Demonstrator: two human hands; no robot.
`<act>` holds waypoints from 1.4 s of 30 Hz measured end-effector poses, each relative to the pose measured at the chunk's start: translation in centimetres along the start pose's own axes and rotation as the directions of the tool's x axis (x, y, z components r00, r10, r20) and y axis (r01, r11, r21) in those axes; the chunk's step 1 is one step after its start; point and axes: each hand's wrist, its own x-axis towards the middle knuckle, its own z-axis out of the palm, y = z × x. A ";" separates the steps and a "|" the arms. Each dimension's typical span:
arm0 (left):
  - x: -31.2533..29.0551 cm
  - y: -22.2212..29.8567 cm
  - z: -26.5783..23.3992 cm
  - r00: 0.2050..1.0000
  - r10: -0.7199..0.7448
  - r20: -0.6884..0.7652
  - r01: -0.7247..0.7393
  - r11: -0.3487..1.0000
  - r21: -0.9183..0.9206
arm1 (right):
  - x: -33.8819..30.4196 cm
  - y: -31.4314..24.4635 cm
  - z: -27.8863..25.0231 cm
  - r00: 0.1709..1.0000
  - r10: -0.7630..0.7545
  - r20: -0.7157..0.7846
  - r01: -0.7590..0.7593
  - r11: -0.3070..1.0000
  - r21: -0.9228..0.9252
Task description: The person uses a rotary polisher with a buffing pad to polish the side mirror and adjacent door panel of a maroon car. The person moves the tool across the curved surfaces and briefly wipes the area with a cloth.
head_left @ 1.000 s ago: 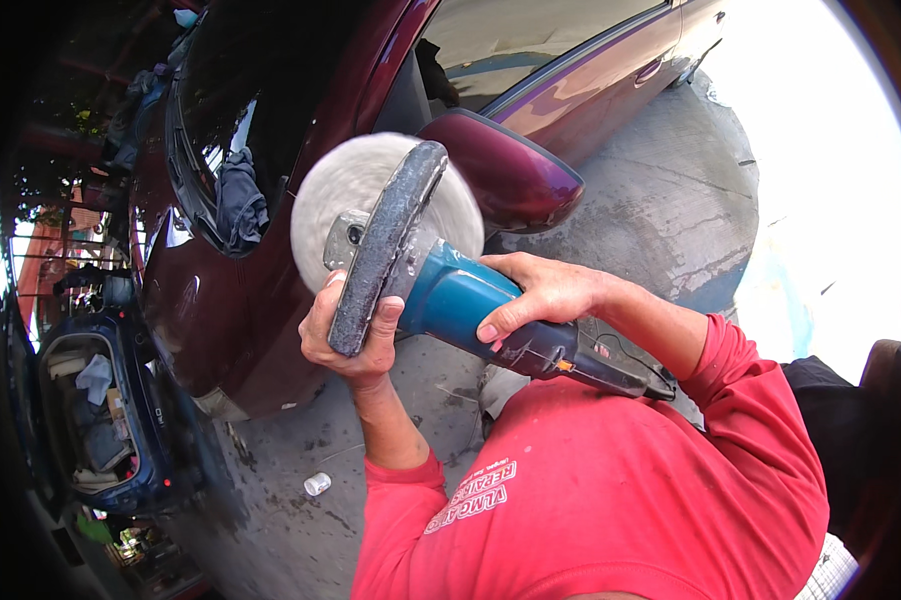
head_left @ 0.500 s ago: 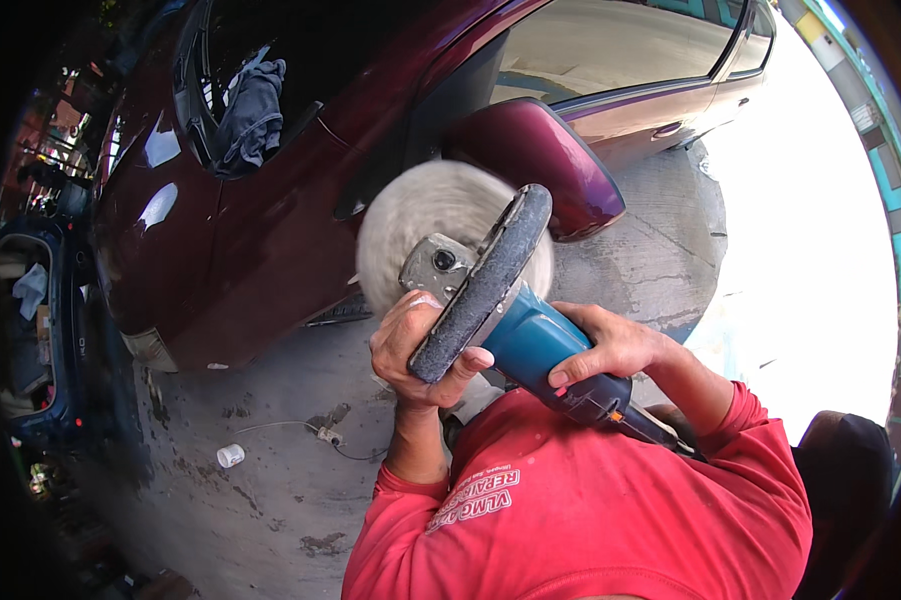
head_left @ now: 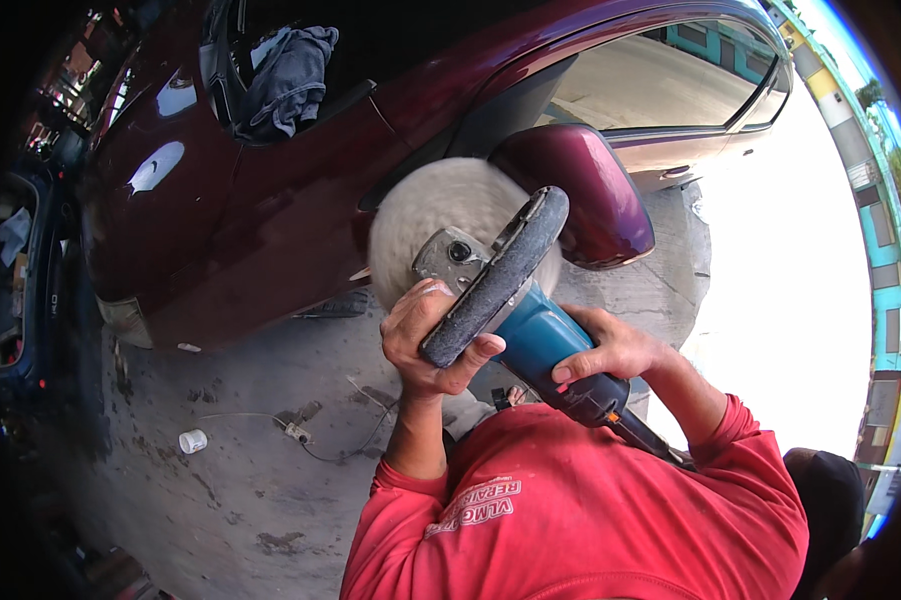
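Note:
Both my hands are on a blue car polisher [head_left: 542,335], held in front of the car's side. My left hand [head_left: 420,335] is wrapped round its thick, dark, padded loop handle [head_left: 498,270], thumb on the near side. Further back, my right hand [head_left: 610,345] grips the blue motor body, thumb lying across the top. The round whitish pad [head_left: 430,205] is blurred as if spinning. It overlaps the maroon car's [head_left: 300,220] front side panel; whether it touches the paint I cannot tell. Just right of the pad is the purple-maroon side mirror [head_left: 575,195].
A grey-blue cloth [head_left: 292,80] lies at the windshield's base. On the concrete floor, lower left, are a small white container [head_left: 193,441] and a thin cord [head_left: 340,458]. A dark blue vehicle part [head_left: 40,290] stands at far left. Bright sunlight covers the ground at right.
The car, mirror and cloth have shifted right in the view, while the floor container sits further left. Both hands keep their hold on the polisher, which is slightly further right. The pad stays blurred.

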 end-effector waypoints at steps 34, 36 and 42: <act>16.3 7.2 9.5 0.909 0.067 0.412 -0.165 0.964 0.209 | -7.0 4.9 -2.2 0.786 -0.482 -0.387 0.566 0.812 0.140; 17.5 7.7 9.9 0.885 0.043 0.464 -0.175 0.953 0.246 | -7.0 4.7 -2.1 0.792 -0.486 -0.370 0.554 0.827 0.099; 18.7 8.4 10.4 0.916 -0.015 0.401 -0.061 0.983 0.176 | -7.6 4.5 -1.4 0.770 -0.539 -0.341 0.610 0.780 0.144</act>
